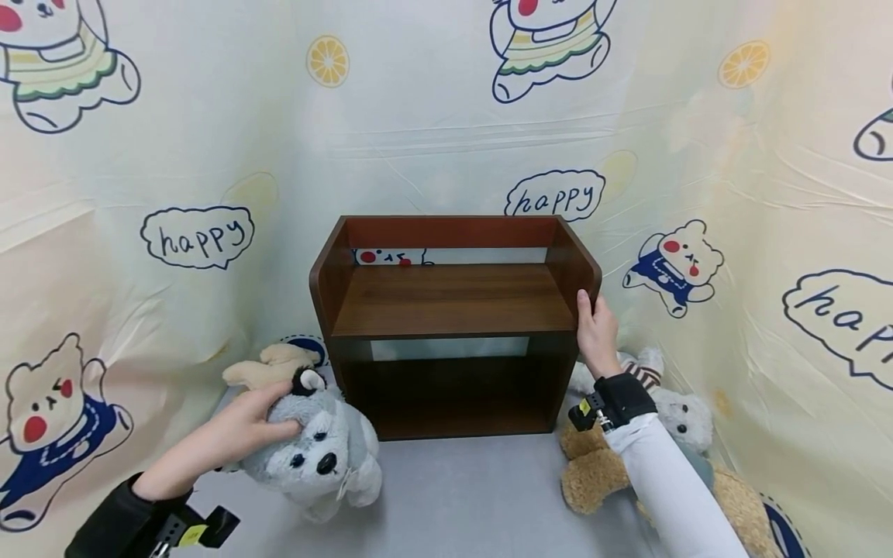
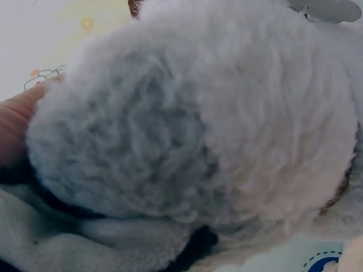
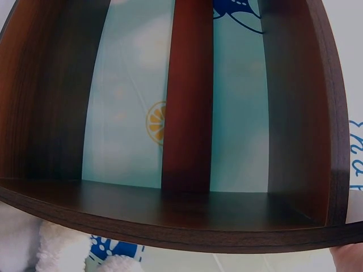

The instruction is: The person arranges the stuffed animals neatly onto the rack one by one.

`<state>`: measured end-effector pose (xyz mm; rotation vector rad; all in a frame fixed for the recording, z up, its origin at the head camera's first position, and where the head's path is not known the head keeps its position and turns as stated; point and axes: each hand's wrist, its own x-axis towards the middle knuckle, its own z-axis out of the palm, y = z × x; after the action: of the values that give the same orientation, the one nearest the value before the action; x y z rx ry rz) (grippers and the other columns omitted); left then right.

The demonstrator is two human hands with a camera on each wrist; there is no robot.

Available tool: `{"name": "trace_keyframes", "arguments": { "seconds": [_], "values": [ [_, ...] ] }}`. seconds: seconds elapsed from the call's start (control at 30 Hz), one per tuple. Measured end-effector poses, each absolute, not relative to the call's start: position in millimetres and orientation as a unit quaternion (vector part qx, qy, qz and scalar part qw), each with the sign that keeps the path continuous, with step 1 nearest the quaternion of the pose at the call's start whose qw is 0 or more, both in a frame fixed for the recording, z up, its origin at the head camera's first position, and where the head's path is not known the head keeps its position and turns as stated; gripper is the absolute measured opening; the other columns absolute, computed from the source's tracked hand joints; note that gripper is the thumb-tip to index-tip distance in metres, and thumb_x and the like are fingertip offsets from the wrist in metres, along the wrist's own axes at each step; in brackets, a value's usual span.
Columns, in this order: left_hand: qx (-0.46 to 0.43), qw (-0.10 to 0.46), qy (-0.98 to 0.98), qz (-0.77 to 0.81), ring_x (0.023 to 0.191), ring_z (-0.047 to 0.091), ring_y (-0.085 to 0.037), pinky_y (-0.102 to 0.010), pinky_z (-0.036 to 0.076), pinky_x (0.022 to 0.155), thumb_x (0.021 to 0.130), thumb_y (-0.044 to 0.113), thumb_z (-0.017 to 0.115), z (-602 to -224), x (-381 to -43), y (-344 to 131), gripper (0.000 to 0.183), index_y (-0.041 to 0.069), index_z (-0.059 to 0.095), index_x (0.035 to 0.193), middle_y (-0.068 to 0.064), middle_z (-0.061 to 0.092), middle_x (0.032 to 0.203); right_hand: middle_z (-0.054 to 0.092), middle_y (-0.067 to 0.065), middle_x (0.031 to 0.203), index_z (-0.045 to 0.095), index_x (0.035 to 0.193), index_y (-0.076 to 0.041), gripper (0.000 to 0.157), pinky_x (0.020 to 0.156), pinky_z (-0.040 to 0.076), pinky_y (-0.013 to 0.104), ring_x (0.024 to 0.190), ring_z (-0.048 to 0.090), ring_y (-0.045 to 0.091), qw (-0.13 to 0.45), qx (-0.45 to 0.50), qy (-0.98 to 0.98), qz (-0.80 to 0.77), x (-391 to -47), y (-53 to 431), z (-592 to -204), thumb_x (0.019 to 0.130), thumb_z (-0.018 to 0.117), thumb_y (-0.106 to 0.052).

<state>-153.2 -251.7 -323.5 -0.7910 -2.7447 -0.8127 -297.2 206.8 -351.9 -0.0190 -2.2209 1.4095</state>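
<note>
A grey and white plush dog (image 1: 324, 449) is under my left hand (image 1: 254, 422), which grips it by the back of its head, thumb toward its face. Grey and white fur (image 2: 170, 130) fills most of the left wrist view, with part of a finger (image 2: 20, 122) at the left edge. A dark brown wooden shelf (image 1: 453, 302) with two levels stands upright, open side toward me. My right hand (image 1: 598, 333) holds the front edge of its right side panel. In the right wrist view the shelf's inside (image 3: 187, 113) appears sideways, and a bit of the hand (image 3: 349, 258) shows at lower right.
Left of the shelf, behind the dog, lie a beige plush toy (image 1: 268, 366) and a small black and white one (image 1: 307, 381). On the right, several plush toys, including a brown one (image 1: 593, 473), lie partly hidden by my right forearm. A printed cloth (image 1: 418, 101) hangs behind.
</note>
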Motion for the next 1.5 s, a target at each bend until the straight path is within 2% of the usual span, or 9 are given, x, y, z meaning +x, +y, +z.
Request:
{"name": "trace_keyframes", "arguments": {
  "seconds": [0.2,0.4,0.73,0.97,1.1,1.27,1.4,1.5],
  "values": [
    [-0.281,0.069,-0.919,-0.270,0.078,0.049,-0.002,-0.026,0.044,0.064,0.074,0.008,0.068,-316,-153,-251,0.028,0.001,0.055,0.098,-0.001,0.058,0.090,0.050,0.019,0.128,0.045,0.127,-0.003,0.052,0.094,0.037,0.048,0.111,0.048,0.031,0.257,-0.006,-0.815,0.520,-298,207,-353,0.096,0.035,-0.044],
    [-0.294,0.059,-0.915,-0.269,0.075,0.046,-0.003,-0.026,0.042,0.062,0.075,0.011,0.069,-306,-152,-244,0.024,0.007,0.052,0.092,0.004,0.051,0.084,0.048,0.018,0.131,0.043,0.130,-0.005,0.055,0.097,0.035,0.049,0.113,0.047,0.031,0.244,-0.008,-0.812,0.529,-298,207,-354,0.096,0.034,-0.046],
    [-0.302,0.031,-0.910,-0.282,0.078,0.046,-0.004,-0.025,0.041,0.066,0.078,0.014,0.067,-285,-148,-231,0.022,0.009,0.051,0.093,0.004,0.049,0.085,0.047,0.017,0.133,0.042,0.132,-0.006,0.056,0.097,0.035,0.049,0.116,0.046,0.031,0.242,-0.012,-0.815,0.526,-297,206,-353,0.096,0.033,-0.047],
    [-0.297,0.019,-0.917,-0.265,0.088,0.048,-0.010,-0.027,0.044,0.073,0.079,0.018,0.066,-267,-147,-223,0.034,0.005,0.053,0.108,0.000,0.053,0.098,0.047,0.018,0.133,0.042,0.132,-0.005,0.054,0.098,0.035,0.050,0.116,0.045,0.032,0.247,-0.010,-0.815,0.524,-297,206,-353,0.096,0.033,-0.045],
    [-0.282,0.018,-0.928,-0.243,0.086,0.049,-0.016,-0.031,0.043,0.068,0.078,0.022,0.067,-256,-147,-215,0.036,0.007,0.055,0.108,-0.001,0.055,0.095,0.049,0.020,0.129,0.044,0.128,-0.003,0.051,0.095,0.036,0.049,0.114,0.047,0.033,0.263,-0.011,-0.817,0.513,-298,206,-354,0.097,0.035,-0.042],
    [-0.294,-0.008,-0.924,-0.245,0.080,0.051,-0.014,-0.028,0.044,0.062,0.079,0.023,0.065,-241,-149,-207,0.031,0.008,0.053,0.105,0.001,0.056,0.090,0.050,0.021,0.126,0.045,0.126,-0.001,0.050,0.093,0.037,0.049,0.113,0.047,0.034,0.271,-0.010,-0.819,0.506,-298,206,-354,0.097,0.035,-0.041],
    [-0.317,-0.040,-0.906,-0.278,0.081,0.052,-0.011,-0.025,0.047,0.066,0.082,0.018,0.063,-230,-150,-202,0.035,0.003,0.051,0.111,0.000,0.057,0.094,0.052,0.022,0.123,0.047,0.123,0.000,0.048,0.090,0.037,0.048,0.110,0.048,0.034,0.278,-0.005,-0.818,0.503,-298,207,-355,0.098,0.035,-0.039],
    [-0.319,-0.045,-0.903,-0.283,0.083,0.053,-0.013,-0.026,0.047,0.069,0.083,0.019,0.063,-221,-148,-198,0.037,0.004,0.051,0.114,-0.001,0.057,0.096,0.052,0.023,0.122,0.047,0.122,0.002,0.048,0.088,0.037,0.047,0.109,0.049,0.035,0.283,0.001,-0.818,0.501,-298,207,-355,0.098,0.035,-0.038]
  ]
}}
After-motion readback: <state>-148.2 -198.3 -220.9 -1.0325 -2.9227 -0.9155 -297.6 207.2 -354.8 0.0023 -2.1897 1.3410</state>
